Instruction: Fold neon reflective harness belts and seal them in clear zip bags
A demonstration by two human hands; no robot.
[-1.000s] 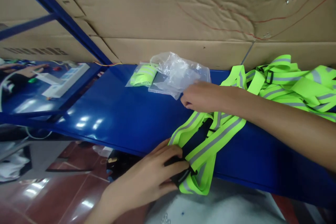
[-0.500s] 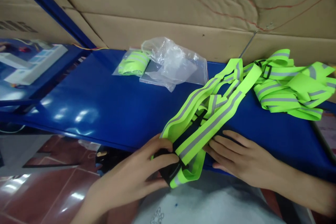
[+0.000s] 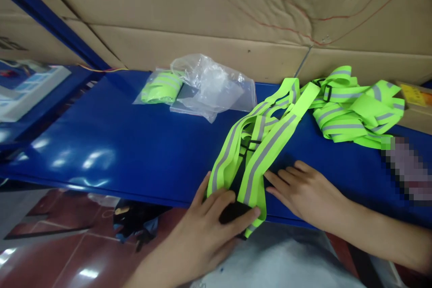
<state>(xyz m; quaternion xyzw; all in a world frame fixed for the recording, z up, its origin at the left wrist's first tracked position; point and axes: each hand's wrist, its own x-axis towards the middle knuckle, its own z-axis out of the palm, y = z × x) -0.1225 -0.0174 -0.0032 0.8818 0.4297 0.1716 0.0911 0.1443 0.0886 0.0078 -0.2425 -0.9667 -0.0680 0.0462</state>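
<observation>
A neon-yellow reflective strap vest (image 3: pixel 259 144) with grey bands lies stretched across the blue table (image 3: pixel 135 148), its lower loop hanging over the near edge. My left hand (image 3: pixel 209 229) lies on that loop, fingers closed over the strap and its black buckle part. My right hand (image 3: pixel 303 189) rests flat on the table just right of the strap, fingers stretched out and touching its edge. The vest's far end runs into a heap of the same vests (image 3: pixel 354 108).
Clear plastic bags (image 3: pixel 212 85) lie at the back of the table, one holding a folded yellow vest (image 3: pixel 158 87). Cardboard (image 3: pixel 202 13) lines the wall behind. A blue frame post (image 3: pixel 50 22) slants at the left. Red floor tiles show below.
My right hand came back from the plastic bags to the near edge and now lies flat beside the strap. The strap has been drawn straighter along the table.
</observation>
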